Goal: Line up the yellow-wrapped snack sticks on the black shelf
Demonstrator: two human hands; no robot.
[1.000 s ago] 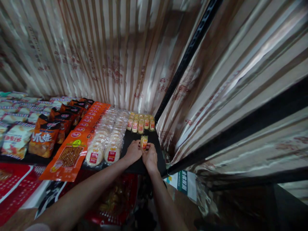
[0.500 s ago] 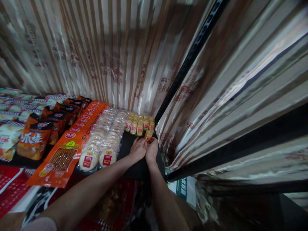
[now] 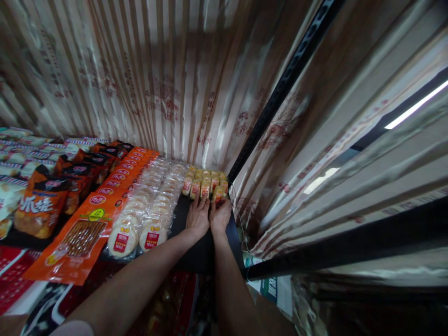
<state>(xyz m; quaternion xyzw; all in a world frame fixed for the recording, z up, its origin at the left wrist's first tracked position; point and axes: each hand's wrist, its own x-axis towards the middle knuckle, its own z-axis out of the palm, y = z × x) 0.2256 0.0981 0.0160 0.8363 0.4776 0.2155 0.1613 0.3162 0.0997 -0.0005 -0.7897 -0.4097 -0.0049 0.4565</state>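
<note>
Small yellow snack packets with red labels [image 3: 195, 187] stand in close rows at the right end of a black shelf [image 3: 184, 217]. My right hand [image 3: 220, 217] has its fingers curled round the lower part of one yellow packet [image 3: 220, 192], at the front right of the rows. Beside it, my left hand [image 3: 198, 218] lies with fingers stretched forward, fingertips at the foot of a front packet [image 3: 205, 185]. That hand appears to hold nothing.
To the left lie two rows of clear-wrapped round crackers [image 3: 122, 235], overlapping orange stick-snack bags [image 3: 84, 238] and orange-black bags [image 3: 42, 205]. A black metal post [image 3: 276, 100] rises at the shelf's right corner. Striped curtain [image 3: 168, 93] hangs behind.
The packet between my hands has moved forward against the front of the rows. My left hand has come off it, fingers now stretched towards the neighbouring packets.
</note>
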